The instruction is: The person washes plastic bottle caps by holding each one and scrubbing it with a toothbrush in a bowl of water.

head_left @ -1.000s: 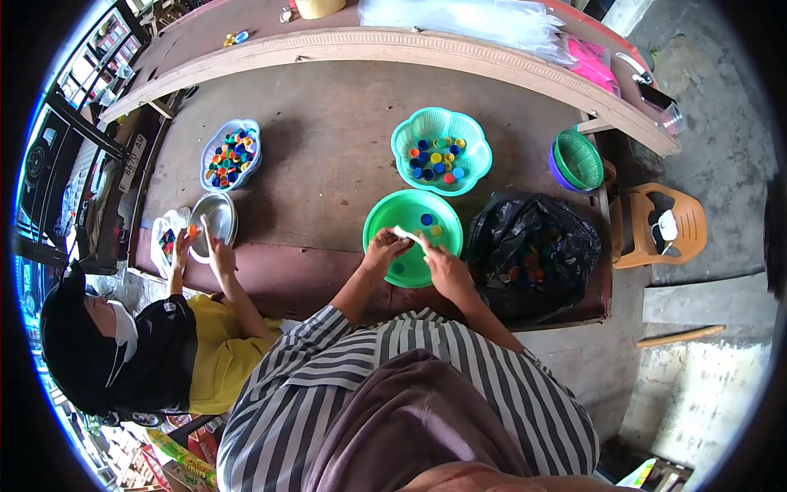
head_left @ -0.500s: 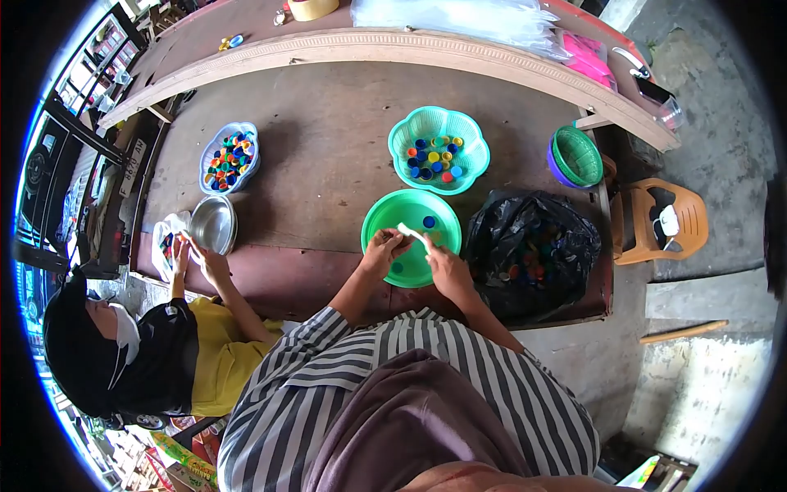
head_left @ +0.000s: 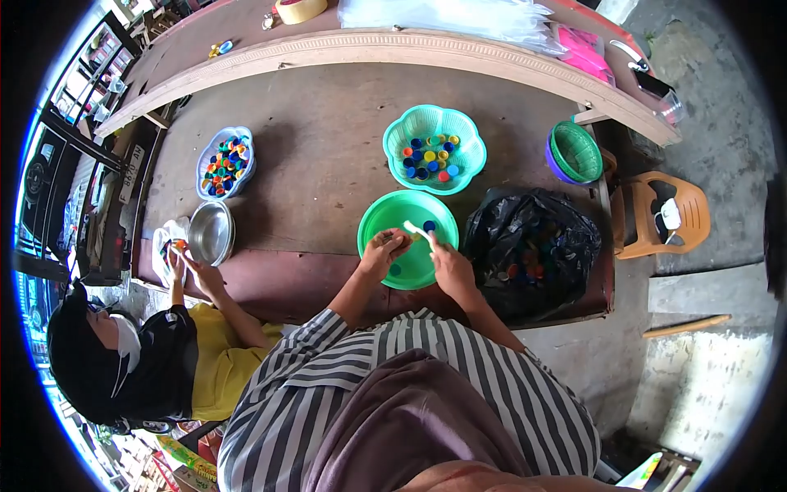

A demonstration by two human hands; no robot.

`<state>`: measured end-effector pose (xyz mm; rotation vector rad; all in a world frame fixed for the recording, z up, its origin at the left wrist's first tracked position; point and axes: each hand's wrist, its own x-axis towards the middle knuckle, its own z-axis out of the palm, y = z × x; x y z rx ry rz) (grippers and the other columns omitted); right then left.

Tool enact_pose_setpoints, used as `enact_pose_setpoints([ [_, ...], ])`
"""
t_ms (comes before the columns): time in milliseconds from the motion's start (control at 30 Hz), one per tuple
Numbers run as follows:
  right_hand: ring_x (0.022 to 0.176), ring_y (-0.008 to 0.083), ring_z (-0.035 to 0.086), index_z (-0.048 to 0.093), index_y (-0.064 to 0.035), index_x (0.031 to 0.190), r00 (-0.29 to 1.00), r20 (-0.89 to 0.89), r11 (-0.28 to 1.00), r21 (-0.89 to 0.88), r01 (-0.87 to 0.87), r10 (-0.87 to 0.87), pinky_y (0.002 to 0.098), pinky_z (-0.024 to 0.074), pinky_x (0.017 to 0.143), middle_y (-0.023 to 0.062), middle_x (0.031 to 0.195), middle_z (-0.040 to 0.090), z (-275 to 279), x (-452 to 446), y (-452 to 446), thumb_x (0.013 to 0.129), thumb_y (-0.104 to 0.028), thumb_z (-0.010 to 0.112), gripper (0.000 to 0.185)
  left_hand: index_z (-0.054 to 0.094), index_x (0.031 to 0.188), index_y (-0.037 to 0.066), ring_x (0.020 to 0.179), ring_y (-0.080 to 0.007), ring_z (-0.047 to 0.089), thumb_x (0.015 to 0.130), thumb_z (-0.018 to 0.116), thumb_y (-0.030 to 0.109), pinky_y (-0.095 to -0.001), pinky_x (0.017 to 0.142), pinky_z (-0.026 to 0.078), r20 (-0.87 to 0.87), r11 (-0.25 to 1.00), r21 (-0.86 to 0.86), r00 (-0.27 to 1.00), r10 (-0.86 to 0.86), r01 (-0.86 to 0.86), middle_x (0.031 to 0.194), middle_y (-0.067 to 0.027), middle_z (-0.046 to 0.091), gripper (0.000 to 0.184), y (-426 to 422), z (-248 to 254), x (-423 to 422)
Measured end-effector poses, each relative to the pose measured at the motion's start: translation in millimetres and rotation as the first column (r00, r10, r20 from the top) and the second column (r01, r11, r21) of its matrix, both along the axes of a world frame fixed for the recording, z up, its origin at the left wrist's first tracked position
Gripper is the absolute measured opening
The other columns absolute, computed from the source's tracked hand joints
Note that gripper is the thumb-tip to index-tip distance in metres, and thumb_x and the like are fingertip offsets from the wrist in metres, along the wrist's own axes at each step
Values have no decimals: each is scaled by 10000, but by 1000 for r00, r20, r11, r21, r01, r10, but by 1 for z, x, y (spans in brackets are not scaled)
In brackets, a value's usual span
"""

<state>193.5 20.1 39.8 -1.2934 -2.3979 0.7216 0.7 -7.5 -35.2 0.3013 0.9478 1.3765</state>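
Observation:
Over a green basin (head_left: 369, 215), my left hand (head_left: 384, 250) pinches a small object, orange at its edge, perhaps a bottle cap. My right hand (head_left: 449, 266) is closed on a thin white tool (head_left: 418, 231), whose tip lies close to my left fingers. A blue cap (head_left: 429, 226) and a dark green one (head_left: 395, 269) rest in the basin. Behind it, a turquoise scalloped basket (head_left: 466, 131) holds several blue, yellow and red caps. Right of the basin, a black plastic bag (head_left: 566, 221) stands open with more caps inside.
A co-worker (head_left: 123, 361) at left handles a cap beside a metal bowl (head_left: 211, 233) and a white bag. Behind these is a blue basket of caps (head_left: 226, 164). Nested baskets (head_left: 576, 153) stand at right, near an orange chair (head_left: 680, 215). A wooden rail (head_left: 393, 47) spans the back.
The tool has shifted slightly at my left fingers, and both hands remain over the basin. The co-worker's hands have come together near the white bag. The view has shifted slightly.

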Motion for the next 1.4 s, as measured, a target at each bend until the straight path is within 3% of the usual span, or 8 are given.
enact_pose_setpoints([
  [267, 800, 350, 608, 438, -92, 1315, 998, -12, 995, -81, -55, 55, 425, 480, 645, 173, 965, 606, 2, -5, 7, 870, -110, 516, 452, 524, 1000, 40, 955, -177, 598, 829, 594, -23, -317, 870, 497, -206, 995, -72, 975, -79, 66, 1010, -69, 608, 195, 1, 4, -3],
  [467, 826, 356, 605, 429, -105, 1323, 988, 148, 987, -146, 71, -49, 428, 475, 666, 184, 938, 615, -9, -3, 12, 874, -116, 519, 459, 487, 1046, -4, 911, -201, 615, 849, 576, -11, -316, 857, 521, -110, 998, -43, 993, 31, -36, 1014, -111, 593, 216, 3, 10, 1],
  [600, 828, 353, 609, 426, -84, 1323, 990, -96, 985, -127, -116, 104, 439, 478, 680, 166, 945, 624, -3, -4, 0, 878, -125, 512, 455, 485, 1081, -14, 940, -211, 609, 882, 560, 46, -304, 849, 522, 17, 1000, 5, 1000, 19, -19, 970, -81, 580, 220, 5, -9, -6],
  [700, 830, 350, 609, 420, -96, 1332, 973, 222, 984, -144, 100, -66, 427, 476, 678, 177, 963, 614, -10, 2, 5, 869, -105, 527, 476, 480, 1079, -11, 931, -206, 602, 885, 547, 37, -293, 849, 518, 126, 996, 16, 988, -89, 88, 971, -75, 566, 210, 5, -3, -8],
  [800, 812, 339, 615, 422, -82, 1326, 998, -57, 993, -106, -46, 40, 420, 485, 671, 159, 954, 620, -2, -1, 1, 869, -101, 520, 468, 472, 1069, 1, 910, -192, 593, 886, 545, 35, -285, 850, 517, 124, 999, 26, 992, 38, -42, 968, -65, 557, 200, 1, 2, -1],
  [1033, 814, 362, 605, 402, -60, 1330, 995, 20, 991, -89, 96, -95, 439, 468, 663, 177, 914, 616, -10, 3, 10, 881, -134, 502, 467, 458, 1105, 23, 890, -189, 586, 898, 547, 60, -276, 813, 508, 4, 1000, -7, 1000, 11, -11, 947, -55, 550, 228, 6, -21, -6],
  [1233, 839, 403, 581, 322, -16, 1368, 942, -317, 972, -234, 34, -109, 443, 461, 710, 248, 924, 582, -17, 0, -7, 894, -118, 486, 512, 448, 1151, 94, 1019, -233, 565, 942, 511, 287, -347, 866, 459, 209, 999, -38, 978, 9, -2, 1140, -103, 555, 291, 4, 21, 2],
  [1400, 837, 410, 580, 284, -22, 1385, 983, -183, 983, -173, -60, 28, 450, 460, 704, 263, 951, 566, -24, -5, -28, 893, -98, 490, 539, 487, 1144, 150, 1183, -289, 461, 940, 380, 494, -457, 995, 360, 242, 983, 90, 954, -178, 160, 1301, -120, 478, 414, 0, 36, 10],
])
